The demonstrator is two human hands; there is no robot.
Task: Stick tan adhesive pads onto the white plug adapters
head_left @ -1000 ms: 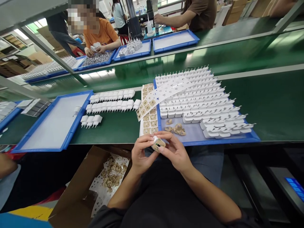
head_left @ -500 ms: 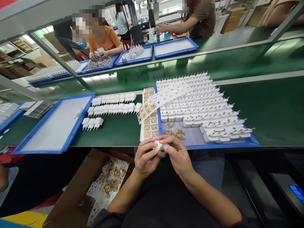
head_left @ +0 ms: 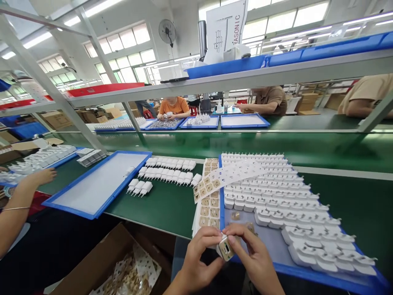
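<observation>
Between my two hands is a white plug charger, its port face turned up toward me with a tan label on it (head_left: 226,248). My left hand (head_left: 201,260) grips the charger from the left with thumb and fingers. From the right, my right hand (head_left: 253,258) pinches it, thumb on the port face edge. Just beyond lie several crumpled tan label scraps (head_left: 235,216), partly hidden by my fingers. Sticker sheets with tan labels (head_left: 209,209) lie along the left edge of a blue tray (head_left: 221,205). Rows of white chargers (head_left: 264,196) fill much of that tray.
Left of the sheets, white chargers (head_left: 166,174) stand in rows on the green table (head_left: 166,209). A blue-rimmed tray (head_left: 101,184) lies further left, near a co-worker's arm (head_left: 23,200). A cardboard box (head_left: 101,254) with label waste stands below. A shelf (head_left: 172,88) crosses overhead.
The head view has tilted up, so the table and my hands sit lower in the picture. The charger in my hands now shows its port face more fully. A co-worker's arm has appeared at left.
</observation>
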